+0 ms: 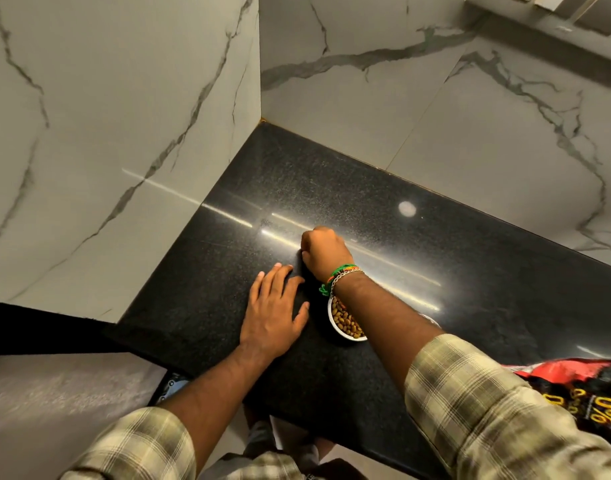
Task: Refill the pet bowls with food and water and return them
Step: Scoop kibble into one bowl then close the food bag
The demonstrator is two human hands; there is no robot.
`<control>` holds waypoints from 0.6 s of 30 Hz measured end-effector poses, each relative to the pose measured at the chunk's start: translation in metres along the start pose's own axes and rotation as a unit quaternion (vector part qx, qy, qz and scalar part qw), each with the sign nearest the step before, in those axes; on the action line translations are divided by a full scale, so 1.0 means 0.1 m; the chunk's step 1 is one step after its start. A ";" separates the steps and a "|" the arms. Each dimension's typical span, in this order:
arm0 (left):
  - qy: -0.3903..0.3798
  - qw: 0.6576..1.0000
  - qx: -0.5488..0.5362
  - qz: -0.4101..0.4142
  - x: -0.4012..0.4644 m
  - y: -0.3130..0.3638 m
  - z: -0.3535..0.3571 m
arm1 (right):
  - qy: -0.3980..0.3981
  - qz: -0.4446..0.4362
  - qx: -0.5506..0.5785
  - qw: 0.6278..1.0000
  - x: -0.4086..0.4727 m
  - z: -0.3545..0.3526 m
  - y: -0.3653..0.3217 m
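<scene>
**Picking stray kibble off the bench – food bowl filled, water not yet seen**

Gathering seems to be the step now. The right hand (323, 251) is closed into a fist, knuckles up, pressed on the black stone bench (470, 258) just beyond the food bowl (343, 329). What is inside the fist I cannot tell; maybe a few spilled pieces, but no loose piece shows on the stone. The left hand (274, 308) lies flat and open, fingers spread, palm down on the bench, just beside the bowl on its left, holding nothing.

Where the task's things are:
- Food bowl: white rim, full of brown kibble (345, 320), standing on the bench under the right forearm, which covers its right half.
- Food bag (581, 386): red and black with yellow print, lying at the right edge of view, near the bowl but apart from it.

Count, as far as visible:
- bowls: 1 (a pale curved edge shows behind the forearm, perhaps a 2nd bowl, but I cannot say)
- bags: 1
- hands: 2
- wristbands on right wrist: a green thread band (335, 277) and a metal chain, so approx. 2–3

Judgement: the food part looks done or nearly. No water, tap or water bowl is in view, so that half is prob. still open. Next move calls for emptying the fist over the bowl if it holds kibble, then lifting the bowl level w/ both hands, because it is filled close to the rim and may spill.
</scene>
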State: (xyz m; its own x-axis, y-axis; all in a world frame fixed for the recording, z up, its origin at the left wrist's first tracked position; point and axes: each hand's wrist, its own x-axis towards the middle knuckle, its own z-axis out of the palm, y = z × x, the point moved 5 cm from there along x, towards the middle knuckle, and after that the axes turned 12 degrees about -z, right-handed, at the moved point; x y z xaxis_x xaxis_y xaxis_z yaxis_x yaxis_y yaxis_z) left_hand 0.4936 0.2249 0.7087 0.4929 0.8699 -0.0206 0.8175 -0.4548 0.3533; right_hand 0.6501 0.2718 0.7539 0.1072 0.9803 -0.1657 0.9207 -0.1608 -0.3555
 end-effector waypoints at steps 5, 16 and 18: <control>0.003 1.000 -0.008 0.000 0.01 -0.02 0.02 | -0.015 0.047 0.065 0.997 -0.05 -0.06 0.05; -0.008 1.000 -0.024 -0.016 -0.10 0.07 0.04 | -0.019 0.149 0.140 0.979 -1.03 -0.27 0.44; -0.004 1.000 -0.024 0.004 -0.13 0.12 0.06 | -0.019 0.156 0.145 0.977 -1.23 -0.19 0.43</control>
State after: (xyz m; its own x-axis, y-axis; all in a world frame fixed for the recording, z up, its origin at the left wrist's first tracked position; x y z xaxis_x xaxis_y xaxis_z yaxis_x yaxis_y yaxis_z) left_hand 0.4986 0.2071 0.7080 0.5022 0.8644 -0.0251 0.7980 -0.4521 0.3986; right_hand 0.6839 0.1465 0.7763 0.3457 0.8748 -0.3394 0.7002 -0.4813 -0.5273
